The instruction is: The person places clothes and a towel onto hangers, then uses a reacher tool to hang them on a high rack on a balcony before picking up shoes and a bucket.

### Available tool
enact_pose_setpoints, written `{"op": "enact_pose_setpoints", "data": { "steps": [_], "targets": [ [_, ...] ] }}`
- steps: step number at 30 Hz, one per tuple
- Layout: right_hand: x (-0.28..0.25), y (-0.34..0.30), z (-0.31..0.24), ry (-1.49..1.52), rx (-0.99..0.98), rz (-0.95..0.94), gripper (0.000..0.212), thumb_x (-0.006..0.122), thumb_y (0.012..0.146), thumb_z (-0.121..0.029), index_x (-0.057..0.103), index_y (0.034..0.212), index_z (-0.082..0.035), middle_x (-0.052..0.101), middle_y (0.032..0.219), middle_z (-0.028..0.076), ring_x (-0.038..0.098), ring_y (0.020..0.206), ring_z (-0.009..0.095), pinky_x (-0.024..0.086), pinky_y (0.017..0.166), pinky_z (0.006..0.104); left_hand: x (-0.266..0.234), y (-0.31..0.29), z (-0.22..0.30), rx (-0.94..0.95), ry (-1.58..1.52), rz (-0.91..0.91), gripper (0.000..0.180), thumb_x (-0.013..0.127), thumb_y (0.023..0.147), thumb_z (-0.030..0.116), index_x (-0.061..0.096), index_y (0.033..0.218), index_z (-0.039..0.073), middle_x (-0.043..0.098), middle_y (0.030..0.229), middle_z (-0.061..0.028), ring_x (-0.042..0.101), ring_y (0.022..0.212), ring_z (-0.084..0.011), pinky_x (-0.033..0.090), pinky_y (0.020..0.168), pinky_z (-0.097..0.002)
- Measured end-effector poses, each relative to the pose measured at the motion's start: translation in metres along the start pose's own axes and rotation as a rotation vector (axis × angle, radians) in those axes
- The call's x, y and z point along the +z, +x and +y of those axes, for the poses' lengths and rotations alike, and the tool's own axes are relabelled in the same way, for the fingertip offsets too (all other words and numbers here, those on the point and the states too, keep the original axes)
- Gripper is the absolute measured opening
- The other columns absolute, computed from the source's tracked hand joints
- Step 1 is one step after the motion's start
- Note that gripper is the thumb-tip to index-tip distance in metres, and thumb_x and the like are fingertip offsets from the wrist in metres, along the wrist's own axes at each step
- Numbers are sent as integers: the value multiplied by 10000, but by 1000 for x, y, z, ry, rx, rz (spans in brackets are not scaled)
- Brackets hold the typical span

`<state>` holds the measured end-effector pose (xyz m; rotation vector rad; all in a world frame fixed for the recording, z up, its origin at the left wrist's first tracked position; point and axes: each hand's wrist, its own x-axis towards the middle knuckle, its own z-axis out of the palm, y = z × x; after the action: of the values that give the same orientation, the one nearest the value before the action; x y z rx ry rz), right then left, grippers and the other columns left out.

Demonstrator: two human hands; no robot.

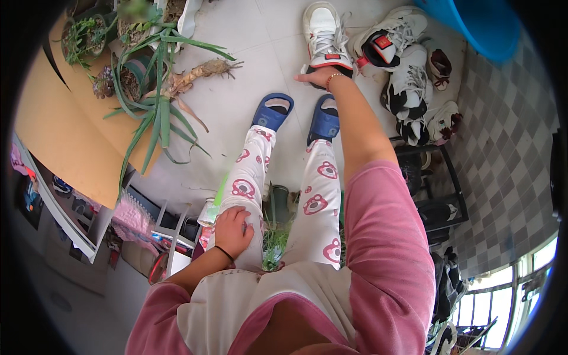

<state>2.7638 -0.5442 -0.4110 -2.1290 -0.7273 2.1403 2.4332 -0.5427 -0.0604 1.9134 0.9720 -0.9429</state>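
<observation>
My right hand reaches forward and grips the heel end of a white sneaker with red and black trim. Its thumb sticks out to the left, while the other fingers are hidden at the shoe's opening. The sneaker's toe points away from me, on the pale tiled floor. My left hand rests on my left leg, holding nothing, its fingers loosely spread on the patterned trousers. Just right of the gripped shoe lies another white sneaker with a similar red-and-black heel.
More shoes, including a black-and-white sneaker, line the right side beside a black rack. A blue tub stands at the far right. Potted plants and an uprooted aloe-like plant spread over cardboard at left. I wear blue slippers.
</observation>
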Motion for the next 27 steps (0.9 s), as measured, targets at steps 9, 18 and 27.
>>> {"op": "enact_pose_setpoints", "data": {
  "steps": [9,18,27],
  "targets": [
    [-78,-69,31,215,86,1085,433,570,778,-443,629,919,-39,650,896,172,627,851,331,483,754,415,4,53,24,156,-64,37,454,603,725,179,490,1131,9,499,1172,-165,470,1085,-335,393,912,-413],
    [-75,-27,20,-8,169,888,340,504,804,-284,508,1006,-10,632,836,250,630,811,385,497,726,449,38,326,127,249,-395,77,575,533,848,297,366,1273,-51,434,1272,-219,396,1201,-347,331,1004,-358],
    [0,-86,78,324,-178,728,368,546,798,-189,557,1155,-98,644,896,185,624,851,330,486,747,401,54,376,144,-166,-1008,-107,714,637,738,538,515,1072,-80,551,1077,-167,508,1013,-200,414,839,-322]
  ]
}}
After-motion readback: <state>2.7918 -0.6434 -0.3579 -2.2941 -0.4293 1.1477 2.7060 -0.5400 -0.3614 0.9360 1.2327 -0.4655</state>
